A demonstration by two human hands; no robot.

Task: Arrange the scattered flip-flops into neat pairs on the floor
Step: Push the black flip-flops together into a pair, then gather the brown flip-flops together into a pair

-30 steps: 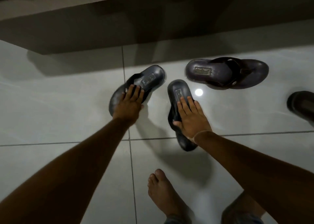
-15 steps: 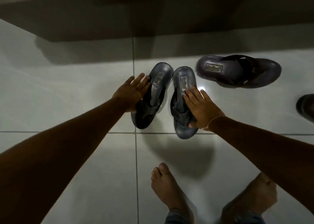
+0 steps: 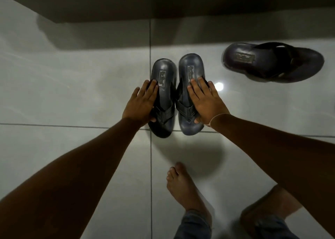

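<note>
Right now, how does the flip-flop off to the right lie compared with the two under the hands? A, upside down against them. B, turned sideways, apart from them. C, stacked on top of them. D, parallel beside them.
B: the lone flip-flop lies crosswise on the floor tiles, well clear of the left flip-flop and right flip-flop, which sit side by side.

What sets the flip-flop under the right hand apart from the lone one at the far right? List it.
The flip-flop under the right hand points lengthwise away from the person; the lone flip-flop lies crosswise. The first sits snug beside a partner; the lone one stands apart, unpaired. The right hand rests flat on the first; nothing touches the lone one. Both are dark, strap up, with a rectangular heel label, on the tiled floor.
</note>
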